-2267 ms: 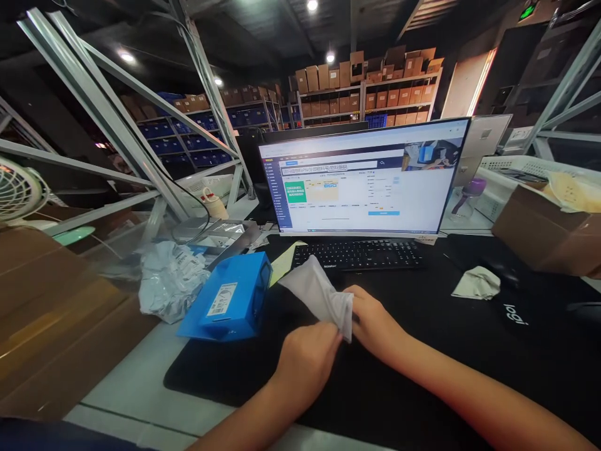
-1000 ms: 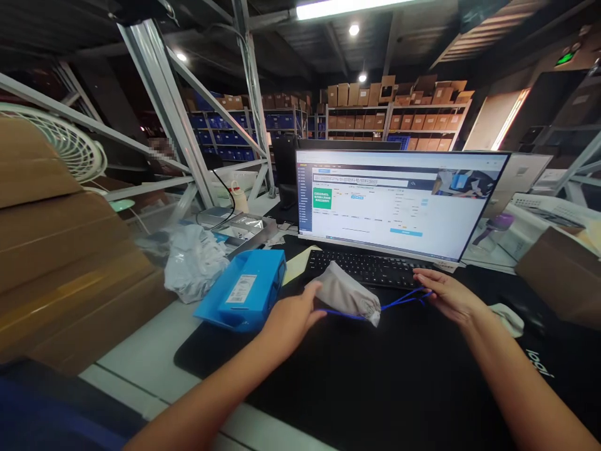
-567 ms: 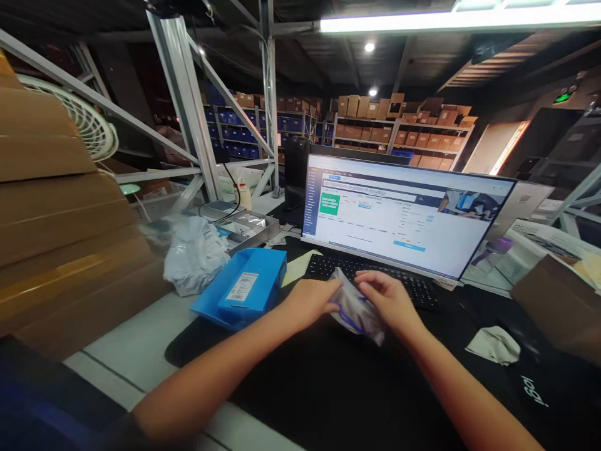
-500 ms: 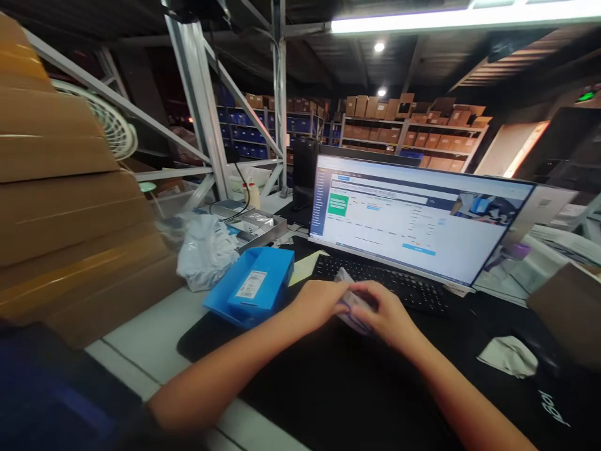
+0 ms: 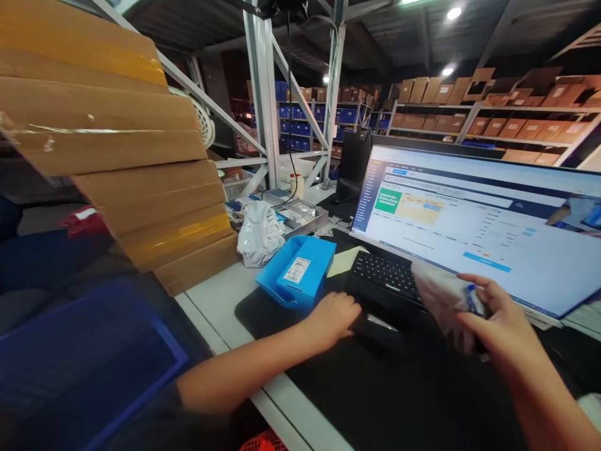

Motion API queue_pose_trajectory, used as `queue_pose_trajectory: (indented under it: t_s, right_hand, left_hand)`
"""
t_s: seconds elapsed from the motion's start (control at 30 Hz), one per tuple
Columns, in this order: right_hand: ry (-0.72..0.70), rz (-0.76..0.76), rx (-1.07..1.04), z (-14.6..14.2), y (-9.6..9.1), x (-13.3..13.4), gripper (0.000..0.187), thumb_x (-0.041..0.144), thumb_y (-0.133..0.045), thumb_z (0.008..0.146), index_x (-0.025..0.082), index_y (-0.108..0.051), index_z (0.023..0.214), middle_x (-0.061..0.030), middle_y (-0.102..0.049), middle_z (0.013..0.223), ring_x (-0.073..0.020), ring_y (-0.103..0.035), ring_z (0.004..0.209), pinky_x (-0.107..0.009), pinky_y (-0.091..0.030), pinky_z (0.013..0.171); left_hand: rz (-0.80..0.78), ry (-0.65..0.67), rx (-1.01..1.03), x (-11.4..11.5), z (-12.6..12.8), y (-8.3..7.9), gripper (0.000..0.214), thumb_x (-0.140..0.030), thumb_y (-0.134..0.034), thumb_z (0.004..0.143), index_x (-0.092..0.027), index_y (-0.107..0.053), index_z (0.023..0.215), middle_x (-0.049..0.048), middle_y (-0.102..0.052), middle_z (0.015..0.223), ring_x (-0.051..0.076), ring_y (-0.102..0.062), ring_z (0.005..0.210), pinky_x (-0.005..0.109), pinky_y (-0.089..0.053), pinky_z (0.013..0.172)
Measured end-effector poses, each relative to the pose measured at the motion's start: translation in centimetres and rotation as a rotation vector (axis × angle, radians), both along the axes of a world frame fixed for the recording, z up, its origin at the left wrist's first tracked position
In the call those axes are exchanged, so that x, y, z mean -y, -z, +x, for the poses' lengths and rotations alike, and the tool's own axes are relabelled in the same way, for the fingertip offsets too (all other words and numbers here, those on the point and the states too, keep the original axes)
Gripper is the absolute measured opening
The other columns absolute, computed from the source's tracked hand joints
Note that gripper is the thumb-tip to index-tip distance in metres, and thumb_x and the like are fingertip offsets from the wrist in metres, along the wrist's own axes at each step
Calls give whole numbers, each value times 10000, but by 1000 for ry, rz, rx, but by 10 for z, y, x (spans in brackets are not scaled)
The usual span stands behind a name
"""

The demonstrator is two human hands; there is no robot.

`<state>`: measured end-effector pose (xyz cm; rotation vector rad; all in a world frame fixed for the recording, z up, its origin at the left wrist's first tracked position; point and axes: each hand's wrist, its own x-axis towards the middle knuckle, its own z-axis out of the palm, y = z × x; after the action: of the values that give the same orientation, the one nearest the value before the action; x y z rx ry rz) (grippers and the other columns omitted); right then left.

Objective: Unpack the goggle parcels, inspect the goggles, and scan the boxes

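My right hand (image 5: 498,319) grips a crumpled, whitish plastic bag (image 5: 444,294) with a blue mark near the fingers, held up over the front of the keyboard. The bag is blurred, and its contents cannot be made out. Low over the black desk mat (image 5: 404,394) is my left hand (image 5: 334,318), its fingers curled together; whatever they may hold is hidden. A small shiny strip (image 5: 381,322) shows just right of those fingers. Behind my left hand sits a blue bin (image 5: 272,275) with a blue box (image 5: 310,266) bearing a white label in it.
A black keyboard (image 5: 385,274) lies below the lit monitor (image 5: 451,213). Yellow paper (image 5: 346,262) is beside it. A white plastic bag (image 5: 260,235) and a grey tray (image 5: 312,219) stand behind the bin. Stacked cardboard boxes (image 5: 154,188) rise at the left.
My hands were together on the plastic bag; now they are apart. The right has carried the bag rightward, and the left has let go of it. The view has turned left.
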<state>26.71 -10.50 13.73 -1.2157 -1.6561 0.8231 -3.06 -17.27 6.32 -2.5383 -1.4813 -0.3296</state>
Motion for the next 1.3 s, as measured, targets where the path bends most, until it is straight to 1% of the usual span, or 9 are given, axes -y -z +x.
queue_pose_trajectory:
  t_s: [0.1, 0.27, 0.4, 0.5, 0.6, 0.8, 0.97, 1.07, 1.3]
  right_hand:
    - [66, 10, -358, 10, -14, 10, 529, 313, -857, 617, 225, -657, 1099, -45, -727, 966, -224, -708, 853, -317, -575, 741]
    - [-18, 153, -306, -14, -12, 52, 474, 314, -883, 622, 234, -636, 1019, -4, -699, 889, -191, -673, 786, -287, -567, 681]
    - [-296, 239, -27, -50, 5, 75, 355, 289, -817, 680, 233, -564, 923, 39, -624, 743, -127, -549, 573, -212, -434, 491]
    - [-496, 406, 392, -71, 19, 74, 172, 144, -669, 736, 209, -557, 848, 9, -626, 740, -147, -570, 636, -234, -420, 575]
    - [-531, 477, 885, -82, 24, 68, 246, -15, -526, 726, 188, -600, 845, -36, -659, 792, -173, -613, 732, -265, -393, 643]
    - [-758, 289, 1217, -105, 10, 66, 154, 92, -564, 866, 208, -648, 921, -44, -715, 893, -208, -681, 798, -284, -415, 662]
    - [-587, 36, 1351, -148, 5, 63, 239, 55, -552, 868, 130, -697, 1043, -164, -748, 998, -301, -723, 945, -324, -491, 737]
    - [-646, -7, 1320, -164, 4, 52, 206, 60, -619, 836, 92, -727, 1009, -208, -746, 1038, -328, -719, 987, -347, -513, 778]
    - [-1242, -156, 902, -136, -7, 5, 486, 305, -788, 787, 107, -677, 1217, -68, -744, 1100, -175, -688, 918, -212, -513, 770]
  left_hand:
    - [132, 77, 30, 21, 3, 8, 12, -167, -594, 947, -177, -600, 944, 49, -640, 898, 221, -607, 856, 379, -513, 808]
    - [519, 286, 210, 63, 13, 14, 231, -47, -475, 951, -183, -631, 1053, 28, -641, 907, 175, -588, 842, 366, -513, 873]
    - [553, 230, 346, 82, 20, 24, 237, -81, -531, 949, -204, -664, 1102, 30, -619, 891, 174, -587, 840, 319, -528, 796]
    - [588, 178, 457, 88, 21, 32, 190, -129, -535, 964, -229, -678, 1038, 26, -604, 882, 176, -586, 855, 307, -527, 790]
    - [579, 185, 463, 90, 18, 34, 227, -111, -490, 972, -233, -678, 1004, 25, -600, 885, 172, -587, 878, 314, -522, 844]
    - [594, 167, 412, 91, 16, 35, 192, -111, -528, 938, -243, -656, 994, 11, -601, 863, 165, -589, 858, 313, -518, 852]
    - [489, 177, 436, 84, 10, 39, 48, -223, -572, 960, -201, -585, 1001, 31, -594, 851, 175, -580, 800, 317, -529, 735]
    - [458, 195, 434, 80, 6, 39, 115, -215, -614, 945, -187, -552, 1037, 33, -591, 846, 175, -581, 790, 319, -540, 726]
    - [590, 101, 294, 85, 7, 34, 429, -100, -631, 903, -265, -526, 1285, 46, -573, 954, 192, -590, 863, 354, -556, 774]
